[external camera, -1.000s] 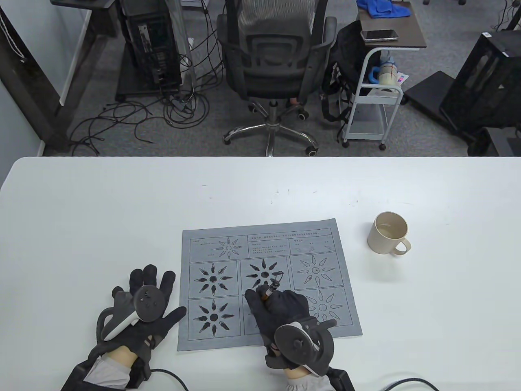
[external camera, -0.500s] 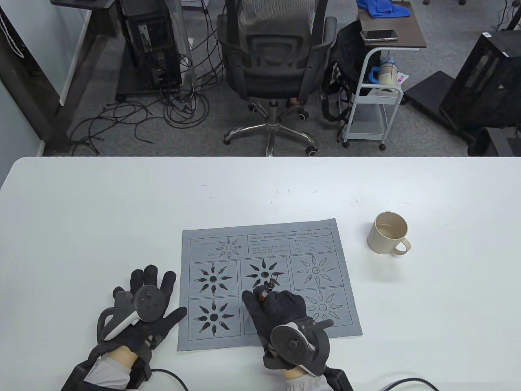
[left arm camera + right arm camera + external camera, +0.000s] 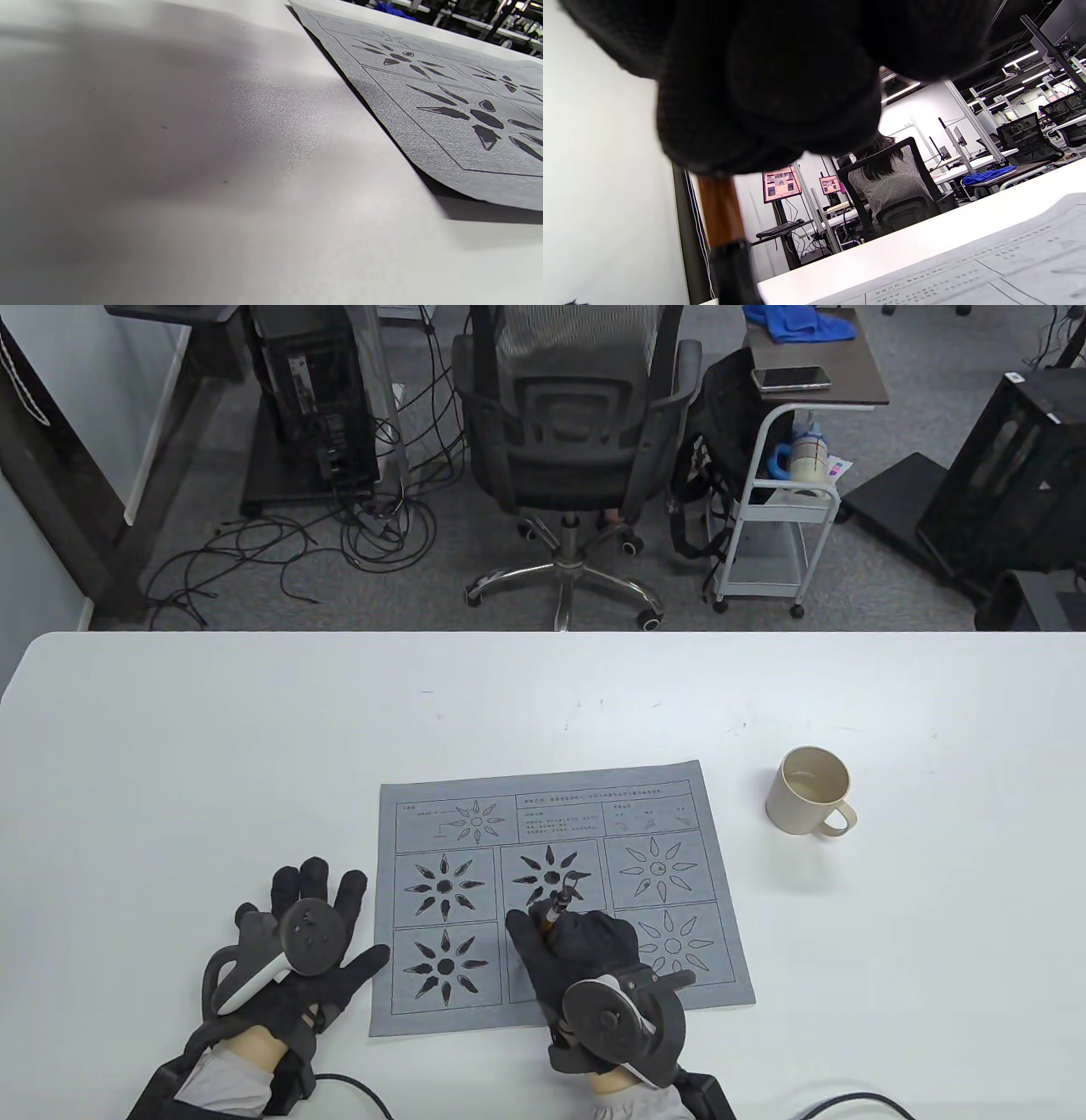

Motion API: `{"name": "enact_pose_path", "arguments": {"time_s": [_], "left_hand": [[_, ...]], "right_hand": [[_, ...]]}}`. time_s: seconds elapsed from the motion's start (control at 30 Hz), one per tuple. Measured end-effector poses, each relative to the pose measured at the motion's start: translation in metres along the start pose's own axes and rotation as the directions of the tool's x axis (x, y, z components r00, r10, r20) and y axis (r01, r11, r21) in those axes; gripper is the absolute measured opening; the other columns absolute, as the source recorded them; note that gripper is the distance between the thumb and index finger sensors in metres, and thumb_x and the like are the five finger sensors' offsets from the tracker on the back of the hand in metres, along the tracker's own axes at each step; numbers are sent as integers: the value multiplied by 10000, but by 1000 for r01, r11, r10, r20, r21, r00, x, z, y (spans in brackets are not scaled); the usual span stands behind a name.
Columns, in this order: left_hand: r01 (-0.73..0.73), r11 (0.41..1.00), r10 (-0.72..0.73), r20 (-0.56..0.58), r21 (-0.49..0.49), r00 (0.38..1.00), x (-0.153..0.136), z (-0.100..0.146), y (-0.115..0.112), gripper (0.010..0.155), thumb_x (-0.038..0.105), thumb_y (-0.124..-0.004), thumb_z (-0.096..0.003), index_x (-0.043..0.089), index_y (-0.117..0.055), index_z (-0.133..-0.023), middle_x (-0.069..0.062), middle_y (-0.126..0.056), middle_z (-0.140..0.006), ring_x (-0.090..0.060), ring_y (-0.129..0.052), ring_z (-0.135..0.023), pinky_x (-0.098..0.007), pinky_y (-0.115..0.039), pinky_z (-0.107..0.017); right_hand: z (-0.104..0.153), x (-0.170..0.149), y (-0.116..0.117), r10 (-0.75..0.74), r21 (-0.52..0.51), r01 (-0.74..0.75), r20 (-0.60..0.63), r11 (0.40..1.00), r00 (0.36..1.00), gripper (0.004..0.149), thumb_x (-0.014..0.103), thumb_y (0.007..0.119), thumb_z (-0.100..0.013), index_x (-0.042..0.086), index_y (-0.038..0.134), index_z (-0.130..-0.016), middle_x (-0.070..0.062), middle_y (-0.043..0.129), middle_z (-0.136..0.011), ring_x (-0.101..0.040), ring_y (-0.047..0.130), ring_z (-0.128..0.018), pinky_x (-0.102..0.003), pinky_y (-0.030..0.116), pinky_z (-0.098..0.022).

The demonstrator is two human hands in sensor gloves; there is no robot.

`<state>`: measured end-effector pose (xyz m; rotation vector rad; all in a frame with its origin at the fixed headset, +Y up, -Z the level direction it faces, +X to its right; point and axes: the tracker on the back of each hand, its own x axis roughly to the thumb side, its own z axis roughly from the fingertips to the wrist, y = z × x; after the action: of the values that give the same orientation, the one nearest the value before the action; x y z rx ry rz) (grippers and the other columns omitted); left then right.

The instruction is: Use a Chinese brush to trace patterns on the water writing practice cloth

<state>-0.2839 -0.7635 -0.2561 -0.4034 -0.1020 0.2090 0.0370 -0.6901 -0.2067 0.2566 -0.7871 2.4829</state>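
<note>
- The thin grey water-writing cloth printed with six sunburst panels (image 3: 560, 891) is lying flat on the white table (image 3: 254, 729), near its front edge; three left and middle sunbursts are showing dark, filled petals, while the two on the right are only outlines.
- The right hand in a black sensor glove (image 3: 577, 954) is resting on the lower middle panel, its fingers curled and pinching the slim brown-handled Chinese brush with a black ferrule (image 3: 556, 909); the handle's top is pointing up and away from the person, and the tip is hidden under the glove.
- The brush is probably light and stiff along the handle, with a soft tip that gives under pressure, so a pinch low on the wooden shaft (image 3: 719, 212), just above the ferrule, seems the sound place to be holding it.
- The cloth looks limp and light; in the left wrist view its near corner (image 3: 488, 186) is lifting slightly off the table, so it could be sliding or wrinkling under a stroke.
- The left hand in a black sensor glove (image 3: 301, 950) is lying flat on the table just beside the cloth's left edge, fingers spread and straight, holding nothing; whether the thumb is touching the cloth I cannot tell.
- The beige handled mug (image 3: 810, 791) is standing well to the right of the cloth.
</note>
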Motion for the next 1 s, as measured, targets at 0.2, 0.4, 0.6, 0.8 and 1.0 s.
{"name": "enact_pose_path", "arguments": {"time_s": [0.2, 0.4, 0.6, 0.8, 1.0], "left_hand": [[0, 1000, 0, 0, 0, 1000, 0, 0, 0, 827, 710, -477, -475, 449, 114, -992, -16, 241, -1050, -334, 219, -942, -738, 2, -658], [-4, 1000, 4, -3, 0, 1000, 0, 1, 0, 828, 709, -478, -475, 448, 113, -992, -14, 240, -1051, -334, 218, -942, -737, 0, -658], [-2, 1000, 2, -4, -3, 1000, -1, 1, 0, 828, 709, -477, -475, 447, 114, -993, -14, 240, -1050, -334, 218, -942, -737, 1, -658], [0, 1000, 0, -5, -5, 1000, -1, 0, 0, 827, 709, -477, -476, 448, 114, -992, -14, 242, -1050, -333, 219, -942, -737, 1, -658], [-1, 1000, 1, -7, -8, 1000, -1, 0, 0, 828, 709, -478, -475, 447, 113, -992, -15, 241, -1050, -334, 218, -942, -737, 1, -658]], "right_hand": [[0, -2, -1, 22, -8, -22, -4, 1000, 1000, 418, 458, 857, -486, 73, 945, -625, -27, 1081, -334, -175, 1021, -238, -427, 851, -302], [0, -1, -4, 35, -22, -34, 4, 999, 999, 415, 457, 858, -487, 74, 945, -623, -29, 1078, -331, -176, 1016, -234, -427, 847, -300], [1, 3, -2, 23, -16, -22, 29, 1000, 999, 417, 464, 851, -488, 82, 943, -629, -24, 1079, -340, -174, 1018, -243, -426, 846, -308], [1, 4, 0, 34, -7, -33, 36, 999, 999, 417, 465, 851, -489, 84, 943, -632, -23, 1080, -345, -175, 1020, -248, -426, 846, -311], [1, 1, -2, 49, -15, -49, 22, 999, 999, 417, 462, 853, -488, 80, 944, -629, -27, 1079, -340, -179, 1016, -245, -429, 843, -310]]}}
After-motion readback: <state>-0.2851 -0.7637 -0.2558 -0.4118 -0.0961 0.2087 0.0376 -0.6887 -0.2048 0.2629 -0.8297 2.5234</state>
